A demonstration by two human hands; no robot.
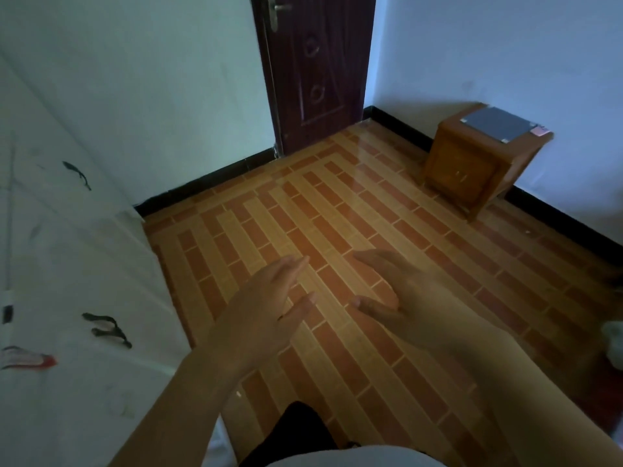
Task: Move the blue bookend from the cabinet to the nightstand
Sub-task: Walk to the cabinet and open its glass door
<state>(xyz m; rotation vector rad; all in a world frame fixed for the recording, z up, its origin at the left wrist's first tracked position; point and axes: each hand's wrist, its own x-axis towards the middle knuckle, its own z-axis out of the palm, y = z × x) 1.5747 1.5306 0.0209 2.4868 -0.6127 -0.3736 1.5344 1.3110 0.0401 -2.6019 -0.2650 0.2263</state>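
A white cabinet with black handles fills the left side. The wooden nightstand stands against the far right wall. A flat grey-blue plate, which looks like the blue bookend, lies on its top, with a small pink item beside it. My left hand and my right hand hover side by side over the tiled floor, fingers spread, holding nothing. Both hands are well short of the nightstand and to the right of the cabinet.
A dark brown door is shut in the far corner between the pale walls. A striped orange tile floor stretches from me to the nightstand. A pale object sits at the right edge. My dark-clad leg shows at the bottom.
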